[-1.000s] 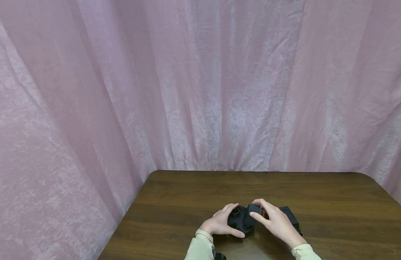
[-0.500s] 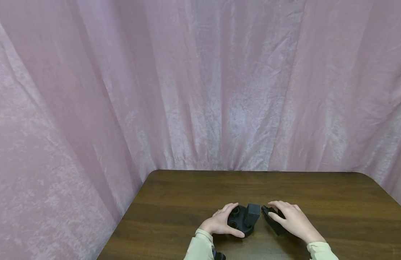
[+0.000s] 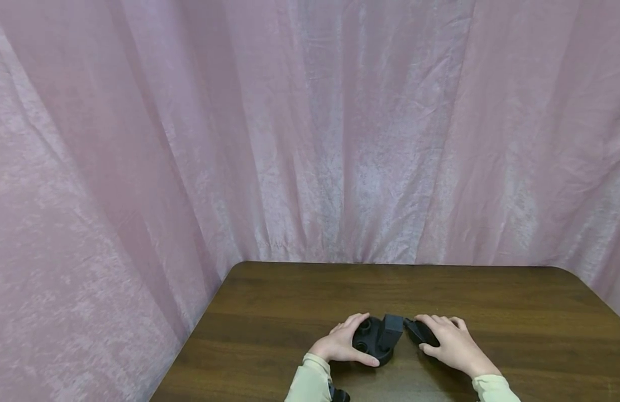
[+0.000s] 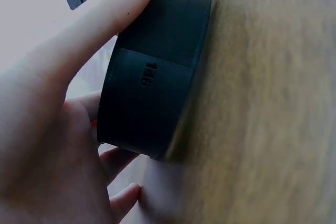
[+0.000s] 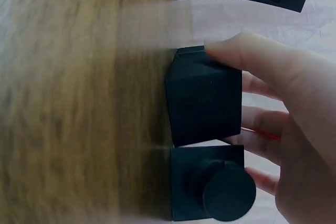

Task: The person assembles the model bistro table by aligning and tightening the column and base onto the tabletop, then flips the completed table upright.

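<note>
While the left hand [image 3: 342, 344] grips a black round base [image 3: 373, 338], its thumb lying along the near side and its fingers reaching round the far side, the right hand [image 3: 454, 346] grasps a black faceted block [image 5: 205, 95] between thumb and fingers. Taking the head view as a clock face centred on the round base, the left hand sits at nine o'clock and the faceted block at about three o'clock, near the base yet apart from it, with the right hand just beyond

Both the base and the faceted block are down at the table [image 3: 300, 304]. In the right wrist view a black square block [image 5: 182, 182] with a round knob [image 5: 230, 195] lies at six o'clock from the faceted block, right up against it; whether the two are one piece I cannot tell. On the base itself, an upright block [image 3: 392, 330] rises at about two o'clock, and two black rings [image 3: 361, 347] sit on the side toward the left hand. The left wrist view shows a number reading like 145 on the base's side wall

Farther out, one pale sleeve [image 3: 310, 381] ends at the left wrist and another [image 3: 493, 388] at the right. At twelve o'clock, past the table's far edge, hangs a pink curtain [image 3: 340, 139] in long folds
</note>
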Available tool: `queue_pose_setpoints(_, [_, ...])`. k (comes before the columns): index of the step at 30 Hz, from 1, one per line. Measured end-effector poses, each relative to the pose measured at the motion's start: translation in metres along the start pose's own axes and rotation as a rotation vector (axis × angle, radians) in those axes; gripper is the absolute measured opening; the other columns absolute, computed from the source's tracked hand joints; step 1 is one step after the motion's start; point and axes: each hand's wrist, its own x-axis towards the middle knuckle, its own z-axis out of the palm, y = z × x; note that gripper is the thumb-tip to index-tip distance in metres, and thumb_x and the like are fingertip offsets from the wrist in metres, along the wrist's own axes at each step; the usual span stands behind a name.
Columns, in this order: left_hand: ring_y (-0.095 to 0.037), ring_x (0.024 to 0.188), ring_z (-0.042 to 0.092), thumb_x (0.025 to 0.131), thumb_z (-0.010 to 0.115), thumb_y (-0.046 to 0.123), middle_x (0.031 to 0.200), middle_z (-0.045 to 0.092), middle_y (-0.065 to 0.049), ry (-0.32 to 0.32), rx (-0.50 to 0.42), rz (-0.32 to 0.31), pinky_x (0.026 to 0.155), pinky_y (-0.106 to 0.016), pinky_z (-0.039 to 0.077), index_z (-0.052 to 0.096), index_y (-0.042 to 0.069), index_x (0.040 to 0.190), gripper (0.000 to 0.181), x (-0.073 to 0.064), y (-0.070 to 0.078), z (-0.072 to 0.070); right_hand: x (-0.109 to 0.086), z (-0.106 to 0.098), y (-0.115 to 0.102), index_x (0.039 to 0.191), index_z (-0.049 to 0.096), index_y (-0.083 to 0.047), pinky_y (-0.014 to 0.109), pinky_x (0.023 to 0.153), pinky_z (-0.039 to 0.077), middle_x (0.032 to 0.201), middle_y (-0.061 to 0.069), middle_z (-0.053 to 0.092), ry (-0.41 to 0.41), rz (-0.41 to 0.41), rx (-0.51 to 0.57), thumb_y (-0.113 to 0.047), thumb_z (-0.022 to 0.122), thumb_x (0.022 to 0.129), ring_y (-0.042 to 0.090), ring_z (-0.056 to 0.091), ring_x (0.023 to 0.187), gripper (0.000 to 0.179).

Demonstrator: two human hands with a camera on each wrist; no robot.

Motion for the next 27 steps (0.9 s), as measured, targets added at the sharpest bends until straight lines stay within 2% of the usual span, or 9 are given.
queue_pose_setpoints(6, [-0.018,0.134,0.028,0.065,0.072,0.051,0.145,0.026,0.006,0.008,0.007,-0.001,0.108,-0.047,0.021,0.02,0.027,0.142,0.096,0.001,-0.001,0.002,0.001,-0.002,-0.002,0.12,0.052,-0.014,0.053,0.088,0.031,0.117,0.003,0.06,0.045,0.0,-0.001,-0.024,0.07,0.073,0.023,0.059,0.102,0.051])
queue_pose_setpoints(12, [-0.018,0.134,0.028,0.065,0.072,0.052,0.145,0.026,0.008,0.007,0.008,-0.011,0.108,-0.046,0.021,0.021,0.028,0.142,0.096,0.0,0.0,0.001,0.002,-0.008,-0.007,0.116,0.054,-0.016,0.051,0.085,0.037,0.114,0.005,0.061,0.166,0.011,0.021,-0.022,0.069,0.073,0.028,0.061,0.097,0.045])
queue_pose_setpoints(17, [-0.017,0.133,0.028,0.065,0.073,0.052,0.145,0.026,0.008,0.018,0.01,-0.005,0.108,-0.046,0.021,0.021,0.028,0.142,0.096,0.001,-0.001,0.002,0.002,-0.018,-0.009,0.115,0.054,-0.021,0.04,0.065,0.044,0.104,0.0,0.062,0.245,0.047,0.059,-0.022,0.068,0.072,0.018,0.061,0.076,0.045])
queue_pose_setpoints(20, [-0.018,0.133,0.028,0.064,0.073,0.051,0.145,0.027,0.007,0.017,0.007,0.003,0.107,-0.047,0.022,0.021,0.028,0.142,0.097,0.002,-0.001,0.002,0.001,-0.026,-0.011,0.117,0.052,-0.023,0.036,0.056,0.042,0.102,0.001,0.06,0.256,0.069,0.101,-0.022,0.067,0.074,0.019,0.059,0.078,0.045])
queue_pose_setpoints(27, [-0.02,0.134,0.027,0.065,0.075,0.036,0.146,0.024,0.0,-0.032,-0.025,0.068,0.107,-0.051,0.02,0.017,0.023,0.144,0.098,0.0,-0.007,-0.003,-0.001,-0.042,-0.018,0.124,0.045,-0.021,0.038,0.061,0.046,0.106,0.006,0.056,0.273,0.043,0.197,-0.023,0.063,0.082,0.023,0.059,0.085,0.046])
